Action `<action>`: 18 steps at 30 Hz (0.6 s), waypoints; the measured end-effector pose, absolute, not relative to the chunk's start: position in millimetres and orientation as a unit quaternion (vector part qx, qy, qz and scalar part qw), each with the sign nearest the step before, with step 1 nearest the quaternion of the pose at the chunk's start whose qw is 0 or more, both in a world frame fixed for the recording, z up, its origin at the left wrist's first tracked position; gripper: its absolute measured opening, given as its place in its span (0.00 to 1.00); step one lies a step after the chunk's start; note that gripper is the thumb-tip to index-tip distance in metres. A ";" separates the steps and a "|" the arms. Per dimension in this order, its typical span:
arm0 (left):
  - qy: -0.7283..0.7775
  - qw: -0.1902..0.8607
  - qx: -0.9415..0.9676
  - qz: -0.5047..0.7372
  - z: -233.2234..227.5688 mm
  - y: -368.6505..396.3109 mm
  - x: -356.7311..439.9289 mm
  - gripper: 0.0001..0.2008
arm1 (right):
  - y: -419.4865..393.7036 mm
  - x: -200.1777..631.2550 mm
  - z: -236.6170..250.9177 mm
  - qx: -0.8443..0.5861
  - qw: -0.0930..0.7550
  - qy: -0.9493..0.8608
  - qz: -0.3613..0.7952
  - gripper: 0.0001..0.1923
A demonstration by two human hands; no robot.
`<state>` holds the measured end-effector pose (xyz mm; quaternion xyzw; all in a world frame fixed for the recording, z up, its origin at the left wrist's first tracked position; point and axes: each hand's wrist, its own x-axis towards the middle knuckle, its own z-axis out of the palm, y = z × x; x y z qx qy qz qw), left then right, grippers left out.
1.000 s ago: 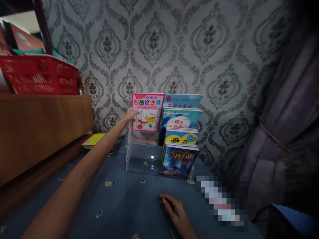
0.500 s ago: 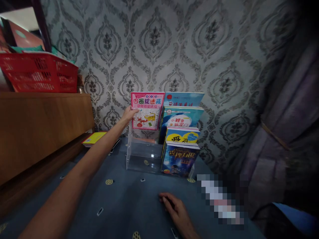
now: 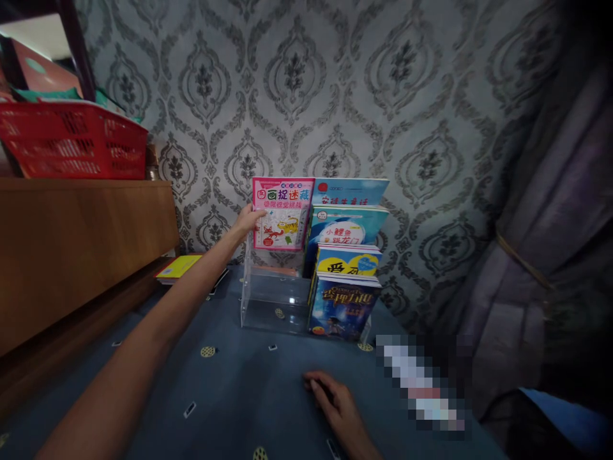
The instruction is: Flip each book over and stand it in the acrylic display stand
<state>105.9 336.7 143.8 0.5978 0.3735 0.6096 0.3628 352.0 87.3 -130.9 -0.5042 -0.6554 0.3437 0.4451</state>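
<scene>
Fingers of our left hand (image 3: 249,220) are pinching the left edge of the pink picture book (image 3: 282,213), closed on it, while the book is standing upright at the top back tier of the clear acrylic book stand (image 3: 268,300). The stand is sitting on the blue patterned cloth (image 3: 230,396), toward its far edge, close against the damask wallpaper (image 3: 297,89). Just to the right of the pink book, four more books are stepping down tier by tier: a light blue book (image 3: 352,191), a teal carp book (image 3: 347,227), a yellow-and-blue book (image 3: 348,262) and a dark fantasy book (image 3: 342,306) at the front. We are resting our right hand (image 3: 335,406) on the cloth near its front edge, fingers loosely curled together and holding nothing. A yellow book (image 3: 178,267) is lying flat at the cloth's far left, beside the wooden cabinet (image 3: 81,249), which is carrying a red basket (image 3: 71,140).
</scene>
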 end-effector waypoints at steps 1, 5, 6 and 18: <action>0.373 0.363 0.599 0.608 143.8 335.9 105.5 0.15 | 87.2 351.9 -130.6 -0.503 0.445 -0.656 0.343 0.35; 0.370 0.363 0.606 0.603 144.1 332.9 102.9 0.15 | 87.0 351.9 -131.9 -0.499 0.452 -0.655 0.344 0.33; 0.368 0.362 0.609 0.602 144.3 332.0 102.5 0.15 | 87.1 351.9 -132.5 -0.499 0.455 -0.652 0.344 0.32; 0.357 0.287 0.588 0.666 125.0 333.1 45.8 0.15 | 84.5 349.8 -124.9 -0.497 0.435 -0.665 0.348 0.31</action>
